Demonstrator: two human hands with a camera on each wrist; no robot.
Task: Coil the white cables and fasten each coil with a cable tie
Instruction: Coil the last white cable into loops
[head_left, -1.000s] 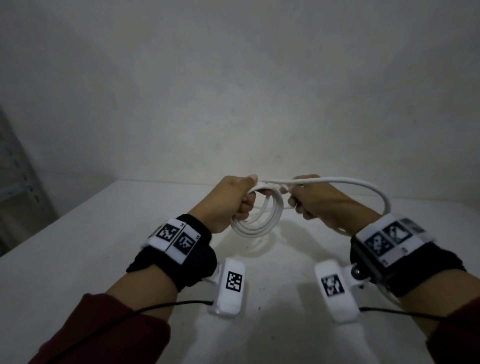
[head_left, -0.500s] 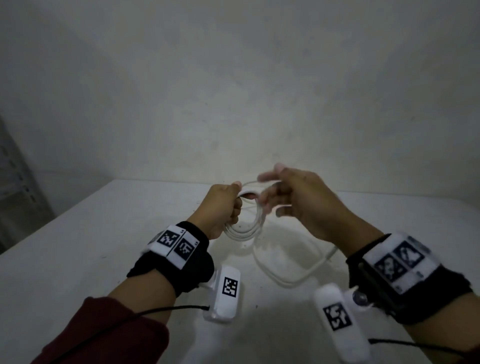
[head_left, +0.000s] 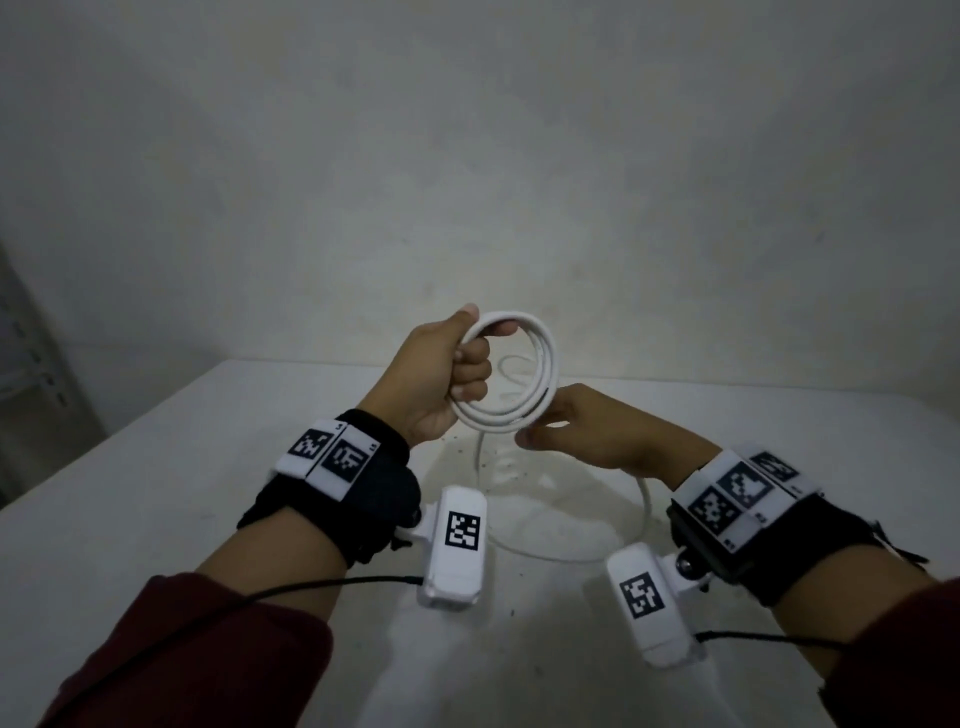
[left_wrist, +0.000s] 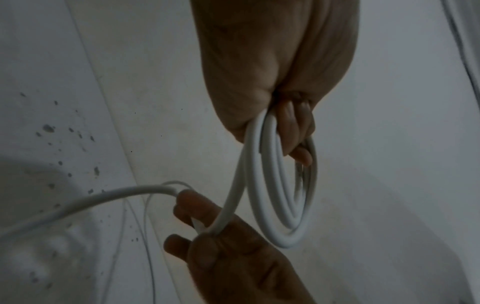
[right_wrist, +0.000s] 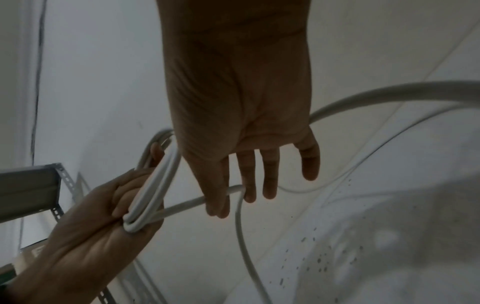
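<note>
1. The left hand (head_left: 441, 376) has its fingers (left_wrist: 293, 127) curled tight through the white cable coil (head_left: 524, 410), clamping several turns against the palm at the coil's 9 o'clock side in the head view.
2. The right hand (head_left: 592, 431) pinches the loose run of the same cable between thumb and forefinger at the coil's 5 o'clock edge; its other fingers (right_wrist: 270, 174) hang nearly straight and apart in the right wrist view.
3. The coil stands nearly upright in the air above the table (head_left: 156, 478), held between the two hands, its turns lying close together.
4. From the pinch, the cable tail (head_left: 641, 514) drops and sweeps toward 6 o'clock beneath the right wrist, curving over the tabletop; contact with the surface cannot be judged.
5. A further thin white cable (right_wrist: 345, 174) lies in loose curves on the table beyond the hands.
6. Dark specks (left_wrist: 49, 128) dot the tabletop.
7. A grey perforated metal shelf rail (right_wrist: 33, 185) stands at 9 o'clock in the right wrist view.
</note>
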